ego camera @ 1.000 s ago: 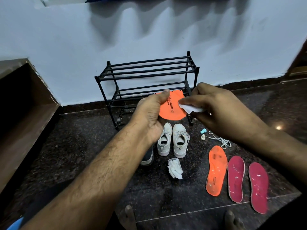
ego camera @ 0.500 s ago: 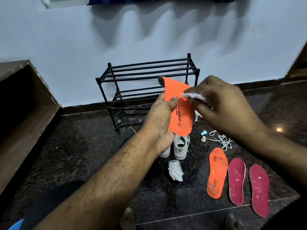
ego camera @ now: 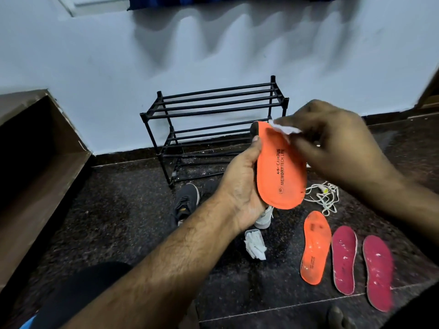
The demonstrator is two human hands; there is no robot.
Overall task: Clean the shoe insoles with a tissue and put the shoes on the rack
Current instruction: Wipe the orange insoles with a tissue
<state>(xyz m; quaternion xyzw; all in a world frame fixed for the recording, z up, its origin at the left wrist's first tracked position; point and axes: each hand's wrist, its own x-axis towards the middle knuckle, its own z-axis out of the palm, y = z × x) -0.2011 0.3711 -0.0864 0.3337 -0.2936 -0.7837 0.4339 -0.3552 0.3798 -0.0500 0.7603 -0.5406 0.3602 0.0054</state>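
Observation:
My left hand (ego camera: 240, 184) grips an orange insole (ego camera: 280, 169) upright, printed side facing me, above the shoes. My right hand (ego camera: 332, 141) pinches a white tissue (ego camera: 283, 128) against the insole's top end. On the floor to the right lie another orange insole (ego camera: 316, 248) and two dark red insoles (ego camera: 344, 258) (ego camera: 377, 271). A black shoe (ego camera: 186, 201) stands in front of the black two-tier rack (ego camera: 213, 119). A white shoe (ego camera: 263, 218) shows partly under my left hand. Its mate is hidden.
A crumpled pack of tissues (ego camera: 255, 244) lies on the dark stone floor below the white shoe. A tangle of white cord (ego camera: 323, 193) sits right of the shoes. A brown wooden ledge (ego camera: 35, 162) runs along the left. My toes (ego camera: 337, 315) show at the bottom.
My left hand has turned the orange insole from end-on to upright, printed face towards me. My right hand has slid the tissue up to the insole's top end.

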